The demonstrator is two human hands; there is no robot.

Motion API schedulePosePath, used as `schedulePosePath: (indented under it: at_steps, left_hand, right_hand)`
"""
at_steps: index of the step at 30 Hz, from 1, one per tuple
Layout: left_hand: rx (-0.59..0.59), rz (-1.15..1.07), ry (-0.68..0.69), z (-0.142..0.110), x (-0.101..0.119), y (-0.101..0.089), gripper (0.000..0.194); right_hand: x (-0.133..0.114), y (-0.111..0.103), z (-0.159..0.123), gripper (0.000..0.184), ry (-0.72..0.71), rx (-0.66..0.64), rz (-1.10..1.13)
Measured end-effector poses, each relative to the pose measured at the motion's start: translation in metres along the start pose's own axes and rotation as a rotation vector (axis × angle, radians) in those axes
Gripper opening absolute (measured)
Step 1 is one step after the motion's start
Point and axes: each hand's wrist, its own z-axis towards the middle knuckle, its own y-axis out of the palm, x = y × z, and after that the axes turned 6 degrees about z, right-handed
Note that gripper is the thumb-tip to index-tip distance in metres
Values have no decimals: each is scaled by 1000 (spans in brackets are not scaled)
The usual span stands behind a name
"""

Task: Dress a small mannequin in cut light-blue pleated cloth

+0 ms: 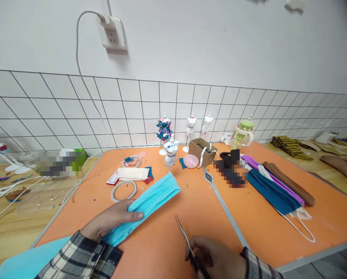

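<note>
My left hand (116, 217) is closed on a long folded strip of light-blue crepe paper (154, 197), with the thumb on top. The strip's free end points away to the right, and its other end runs under my left sleeve to the lower left. My right hand (211, 255) is wrapped round a pair of scissors (182, 228). The blades point up and left, apart from the paper, and look closed or nearly so. Beyond the strip's end stands a small white dress-form stand (171, 153). A roll of tape (123, 191) lies just beyond my left hand.
The orange table (196, 205) carries a pink bowl (190, 161), a cardboard box (202, 151) and a decorated dress form (164, 130). At right lie folded crepe papers, including dark blue (273, 192), near a green-lidded bottle (243, 133). A cable (78, 50) hangs at left.
</note>
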Motion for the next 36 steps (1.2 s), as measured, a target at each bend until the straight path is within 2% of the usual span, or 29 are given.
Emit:
schedulePosePath:
  at_steps: [2,3,7,10,13,17,20,25,29,36]
  left_hand:
    - [-6,-18,7,1,2,3,55]
    - [8,-14,12,2,2,5,54]
    - [58,57,44,6,5,12,50]
    - [89,110,56,6,9,16,48]
    - [100,154,46,5,11,19,49]
    - [100,214,42,7,10,23,51]
    - [118,201,36,9,7,25,49]
    - [89,157,61,10,7,25,46]
    - [52,188,85,10,9,25,43]
    - [76,142,12,11,4,26,41]
  right_hand:
    - [4,15,8,22,-50,-4,2]
    - [3,21,12,21,-50,1,-25]
    - [-8,37,25,36,-29,-4,-149]
    - [-17,41,28,30,-52,57,-237]
    - [-25,44,27,33,-23,95,-265]
    - [-30,46,26,41,24,49,-226]
    - [-32,47,27,40,45,63,-201]
    - [-30,44,29,33,-11,80,-208]
    - [-27,43,32,35,-16,47,-176]
    - [-19,44,38,32,-31,45,-62]
